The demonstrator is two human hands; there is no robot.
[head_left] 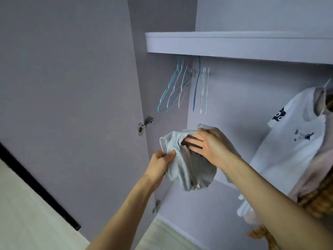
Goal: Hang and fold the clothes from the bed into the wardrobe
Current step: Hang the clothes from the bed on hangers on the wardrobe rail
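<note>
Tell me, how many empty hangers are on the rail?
About 7, hard to tell as they overlap: four or so tilted in the left bunch, one blue hanger, then two white hangers right of it.

A metal door hinge (pixel 145 125) sits on the open lilac door (pixel 72 87) (a second hinge (pixel 156 206) lower down). A pale floor (pixel 27 219) shows below, beside a black strip (pixel 36 184).
</note>
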